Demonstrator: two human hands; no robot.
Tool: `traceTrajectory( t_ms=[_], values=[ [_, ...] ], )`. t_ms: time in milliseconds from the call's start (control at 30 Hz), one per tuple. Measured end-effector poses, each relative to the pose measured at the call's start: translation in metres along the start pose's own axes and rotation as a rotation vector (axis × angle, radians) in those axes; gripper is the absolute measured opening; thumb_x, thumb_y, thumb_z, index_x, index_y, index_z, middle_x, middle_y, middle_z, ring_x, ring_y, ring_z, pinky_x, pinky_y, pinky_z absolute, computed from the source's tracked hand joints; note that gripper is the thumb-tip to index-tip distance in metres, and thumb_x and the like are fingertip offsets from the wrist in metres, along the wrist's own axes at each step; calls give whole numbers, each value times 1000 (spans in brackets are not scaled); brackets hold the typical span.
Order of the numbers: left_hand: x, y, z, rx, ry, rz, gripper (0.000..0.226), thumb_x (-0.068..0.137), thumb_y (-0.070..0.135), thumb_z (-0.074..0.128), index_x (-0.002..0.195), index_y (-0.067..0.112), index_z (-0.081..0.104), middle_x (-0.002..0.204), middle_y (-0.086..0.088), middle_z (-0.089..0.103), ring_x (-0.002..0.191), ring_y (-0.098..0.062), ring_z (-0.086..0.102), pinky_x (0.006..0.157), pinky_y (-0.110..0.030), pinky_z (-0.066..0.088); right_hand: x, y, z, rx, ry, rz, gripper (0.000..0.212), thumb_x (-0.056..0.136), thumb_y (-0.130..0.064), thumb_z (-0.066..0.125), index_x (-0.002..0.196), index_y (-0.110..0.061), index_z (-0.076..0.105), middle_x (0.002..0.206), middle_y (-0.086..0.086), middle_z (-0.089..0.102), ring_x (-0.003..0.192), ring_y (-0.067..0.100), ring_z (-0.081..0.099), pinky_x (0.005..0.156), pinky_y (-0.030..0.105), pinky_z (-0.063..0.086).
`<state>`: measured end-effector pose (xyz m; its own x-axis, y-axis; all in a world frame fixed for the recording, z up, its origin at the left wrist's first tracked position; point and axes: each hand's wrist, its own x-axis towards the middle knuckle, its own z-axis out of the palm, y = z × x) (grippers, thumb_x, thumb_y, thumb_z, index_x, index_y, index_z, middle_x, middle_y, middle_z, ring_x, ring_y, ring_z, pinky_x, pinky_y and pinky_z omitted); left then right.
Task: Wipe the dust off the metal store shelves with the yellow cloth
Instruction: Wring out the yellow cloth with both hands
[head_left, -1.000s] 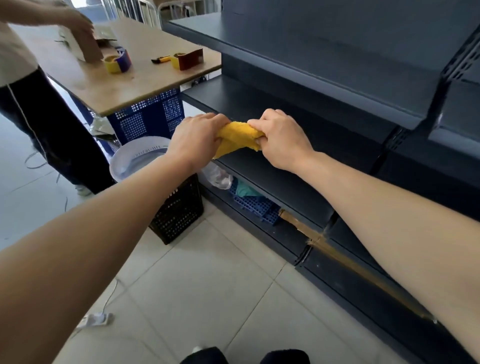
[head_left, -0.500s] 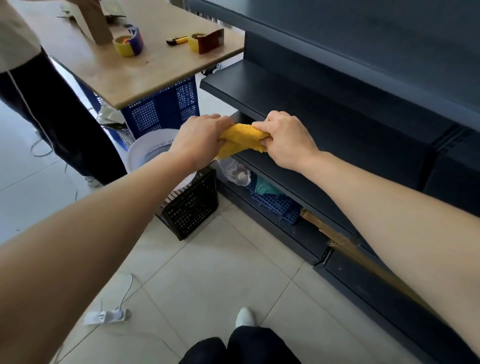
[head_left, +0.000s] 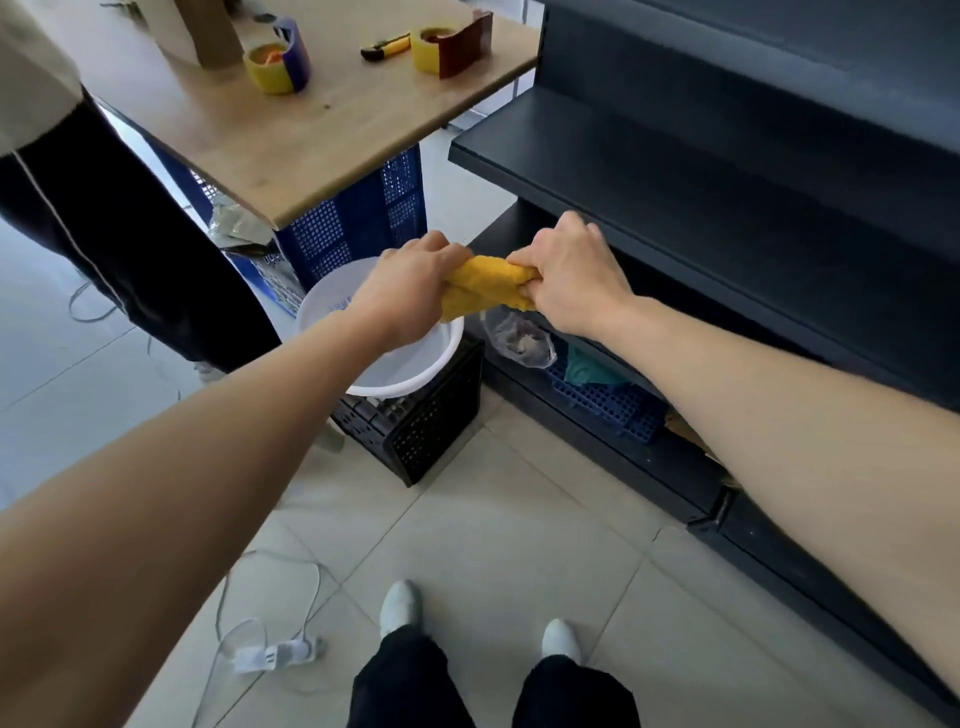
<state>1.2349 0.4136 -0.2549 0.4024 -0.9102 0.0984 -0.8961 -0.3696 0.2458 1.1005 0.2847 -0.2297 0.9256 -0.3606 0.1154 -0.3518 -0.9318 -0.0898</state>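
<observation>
A yellow cloth (head_left: 488, 288) is held bunched and twisted between two closed fists, the left hand (head_left: 410, 293) gripping one end and the right hand (head_left: 569, 275) the other, both fully clenched around the fabric. The cloth is suspended in the air just above the rim of a white basin (head_left: 415, 382), which is set on a black crate (head_left: 431, 428) on the tiled floor, just beside the near left corner of the dark metal shelves (head_left: 701, 182). No contact between cloth and shelving is seen. The step in hand is judged to be wringing over the basin, a preparation for wiping, not the wiping itself. Whether any shelf has already been cleaned cannot be told; no dust line or wet streak is visible on the dark surfaces. A wooden table (head_left: 322, 140) with tape dispensers is seen at the far left, where a second person stands.
</observation>
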Motion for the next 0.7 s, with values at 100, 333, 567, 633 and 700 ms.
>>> traceTrajectory(
  t_ms=[100, 333, 567, 633, 700],
  values=[
    [7, -47, 6, -6, -23, 10, 41, 88, 5, 52, 126, 20, 52, 119, -12, 49, 98, -35, 53, 85, -44, 43, 30, -28, 23, 54, -16, 69, 16, 94, -18, 49, 94, -16, 65, 86, 5, 47, 94, 24, 42, 83, 35, 39],
    [25, -137, 40, -24, -87, -15, 39, 86, 3, 51, 121, 18, 57, 114, -13, 53, 95, -37, 55, 84, -43, 44, 96, -65, 97, 205, -134, 225, 16, 90, -16, 54, 100, -16, 66, 99, 8, 46, 80, 29, 54, 74, 39, 49],
    [37, -205, 108, -42, -112, -81, 37, 84, 5, 52, 119, 15, 59, 110, -12, 57, 91, -36, 58, 83, -40, 42, 148, -69, 192, 208, -214, 141, 17, 88, -10, 56, 102, -9, 65, 112, 11, 55, 110, 29, 47, 85, 44, 48],
    [41, -223, 136, -35, -128, -90, 36, 83, 5, 52, 117, 15, 60, 108, -12, 58, 92, -36, 58, 85, -39, 41, 159, -66, 224, 199, -245, 125, 18, 88, -8, 52, 99, -8, 66, 111, 12, 55, 112, 30, 46, 85, 42, 47],
    [45, -237, 164, -16, -141, -112, 35, 83, 5, 52, 116, 16, 59, 108, -10, 57, 92, -34, 58, 85, -36, 38, 167, -63, 253, 185, -282, 109, 18, 87, -8, 51, 99, -9, 66, 110, 11, 54, 112, 30, 46, 80, 38, 45]
  ],
)
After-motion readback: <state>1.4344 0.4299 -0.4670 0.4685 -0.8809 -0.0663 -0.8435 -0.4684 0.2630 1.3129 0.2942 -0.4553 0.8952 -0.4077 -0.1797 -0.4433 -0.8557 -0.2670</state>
